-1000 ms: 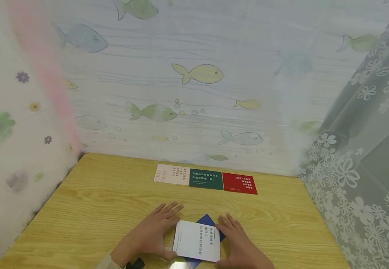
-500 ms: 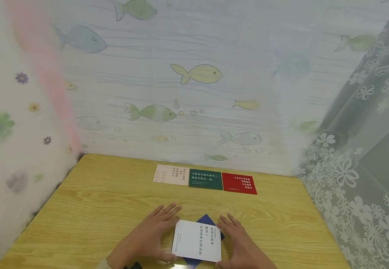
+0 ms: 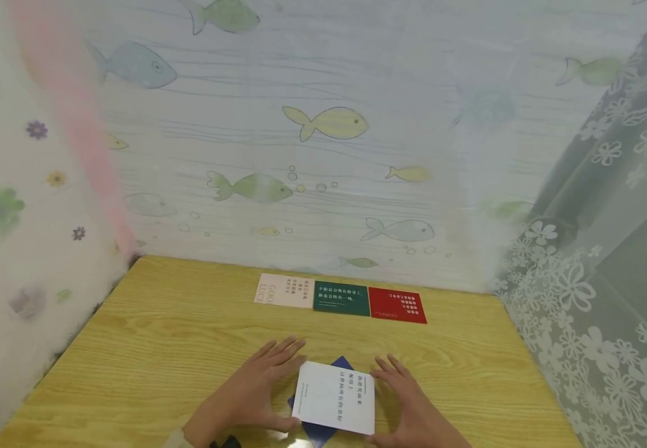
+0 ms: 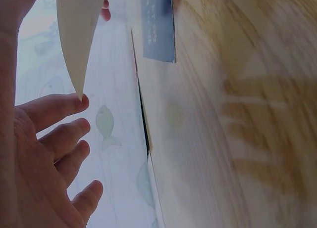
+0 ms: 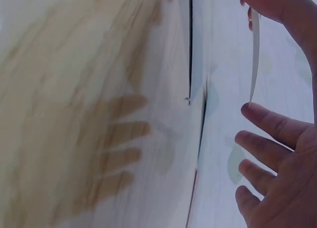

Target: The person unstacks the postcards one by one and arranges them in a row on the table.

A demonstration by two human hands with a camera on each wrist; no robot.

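Observation:
A white card [image 3: 335, 398] with dark printed characters is held between both hands. My left hand [image 3: 253, 389] grips it along its left edge, thumb at the near corner and forefinger at the far one. The right hand [image 3: 410, 401] does the same on the right edge. A dark blue card [image 3: 318, 434] lies turned on the wood table underneath, mostly hidden, its corners poking out. From the left wrist, the white card [image 4: 79, 30] looks slightly bowed and raised over the table, its corner at a fingertip; the right wrist view shows the card [image 5: 255, 55] nearly edge-on.
Along the back of the wood-grain table [image 3: 189, 323] lie a pale pink card [image 3: 284, 291], a green card [image 3: 341, 298] and a red card [image 3: 397, 305] in a row. A fish-print curtain [image 3: 323, 155] hangs behind, with lace [image 3: 575, 286] at the right.
Both hands have shifted the white card a little to the right, exposing the left corner of the blue card. The blue card and the back row have stayed in place.

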